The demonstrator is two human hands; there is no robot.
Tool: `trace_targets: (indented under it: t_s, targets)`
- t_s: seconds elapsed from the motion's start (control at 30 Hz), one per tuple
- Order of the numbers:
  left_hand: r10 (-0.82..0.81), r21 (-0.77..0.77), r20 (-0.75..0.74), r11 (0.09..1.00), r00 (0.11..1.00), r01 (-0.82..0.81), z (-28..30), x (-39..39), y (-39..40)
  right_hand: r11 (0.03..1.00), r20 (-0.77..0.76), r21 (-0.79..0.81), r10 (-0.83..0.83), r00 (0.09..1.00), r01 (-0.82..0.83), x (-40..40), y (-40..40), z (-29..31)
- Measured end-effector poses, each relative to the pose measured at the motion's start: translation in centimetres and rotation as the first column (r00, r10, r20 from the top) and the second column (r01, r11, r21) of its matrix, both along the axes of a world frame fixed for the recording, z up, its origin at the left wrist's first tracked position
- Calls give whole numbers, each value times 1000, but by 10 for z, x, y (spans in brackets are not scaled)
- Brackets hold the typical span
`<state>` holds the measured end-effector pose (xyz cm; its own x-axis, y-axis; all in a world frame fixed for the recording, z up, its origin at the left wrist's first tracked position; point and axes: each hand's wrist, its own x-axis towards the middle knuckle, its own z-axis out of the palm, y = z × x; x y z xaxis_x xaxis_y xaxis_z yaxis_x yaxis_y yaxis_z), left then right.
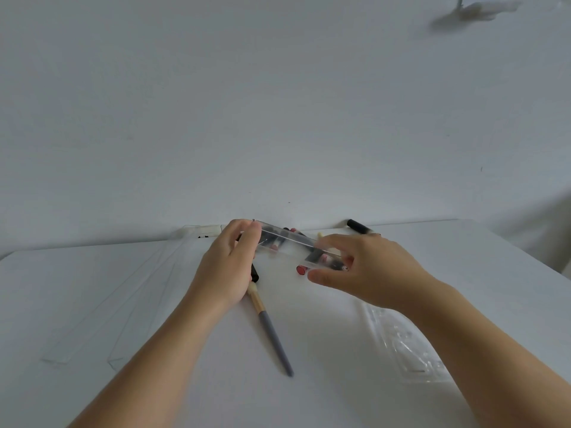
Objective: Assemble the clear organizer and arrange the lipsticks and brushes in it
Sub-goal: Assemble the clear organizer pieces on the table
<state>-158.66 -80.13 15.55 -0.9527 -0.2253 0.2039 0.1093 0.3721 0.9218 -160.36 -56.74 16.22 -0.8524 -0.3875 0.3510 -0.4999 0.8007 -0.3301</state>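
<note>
Head view: both hands are holding a clear organizer panel point(290, 242) above the white table point(92, 288), near its far edge. The left hand point(228, 261) is pinching the panel's far-left end, and the right hand point(364, 267) is gripping its near-right end between thumb and fingers. The panel's long axis is running from far left down to near right. A grey-handled brush point(268, 322) is lying beneath, its handle pointing toward the viewer.

Brush point(269, 327) between forearms, apparently flat.
</note>
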Motion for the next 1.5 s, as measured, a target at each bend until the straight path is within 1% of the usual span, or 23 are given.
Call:
trace_targets:
  t_s: [0.1,0.17,0.2,0.27,0.3,0.33,0.37,0.4,0.47,0.53,0.6,0.63,0.7,0.8,0.87,0.93,1.07,1.13,1.2,1.27,1.37,1.43,1.5]
  targets:
    - [72,47,-2,996,997,-72,0,-4,-4,999,-93,-16,-45,995,44,-3,4,3]
    - [133,96,-4,987,991,-132,0,-6,-9,990,-225,-120,-103,969,77,-4,10,6]
    - [160,112,-4,981,987,-158,0,-7,-11,979,-317,-190,-135,939,76,-3,12,8]
    - [203,158,5,967,979,-201,0,-8,-12,947,-503,-318,-207,839,43,0,15,13]
    - [214,189,15,959,977,-212,1,-8,-12,933,-565,-359,-246,788,34,2,17,15]
    - [217,226,34,949,976,-219,1,-9,-12,919,-587,-392,-274,762,29,4,22,14]
    - [214,272,61,936,975,-222,1,-9,-12,906,-565,-422,-290,772,31,8,28,13]
    - [208,320,93,920,974,-227,2,-10,-11,897,-512,-441,-290,809,42,14,36,10]
    - [188,400,149,886,971,-233,4,-10,-11,904,-363,-409,-283,888,121,27,54,0]
    - [163,449,165,866,973,-221,4,-10,-11,914,-131,-293,-331,935,282,42,68,-12]
    - [147,482,158,852,976,-206,4,-10,-9,911,121,-147,-371,921,387,55,74,-23]
    - [140,495,155,845,978,-199,3,-10,-9,913,201,-74,-380,903,401,61,74,-27]
    - [123,521,160,832,979,-190,3,-10,-9,915,268,45,-399,877,402,71,72,-31]
    - [94,562,181,807,979,-181,1,-10,-10,898,270,183,-438,858,401,79,64,-25]
    - [89,565,177,806,980,-175,0,-9,-10,883,270,229,-463,844,410,81,59,-19]
    - [94,562,167,809,981,-173,0,-7,-10,879,305,230,-473,827,418,80,54,-14]
    - [71,589,173,792,982,-161,0,-7,-10,911,454,179,-412,790,373,73,51,-1]
    - [56,584,179,797,982,-152,0,-8,-10,931,508,181,-365,780,317,69,52,3]
    - [55,563,169,814,984,-142,0,-8,-11,956,597,125,-287,749,267,65,53,6]
    - [57,541,151,831,987,-131,0,-9,-12,959,655,-13,-206,727,284,61,54,7]
    - [59,520,134,845,989,-121,0,-8,-13,912,657,-235,-105,747,335,55,59,10]
    - [68,508,124,853,990,-122,0,-8,-12,863,664,-377,-1,748,335,52,62,12]
    - [74,495,117,860,990,-122,-1,-8,-12,787,641,-522,107,760,329,50,64,12]
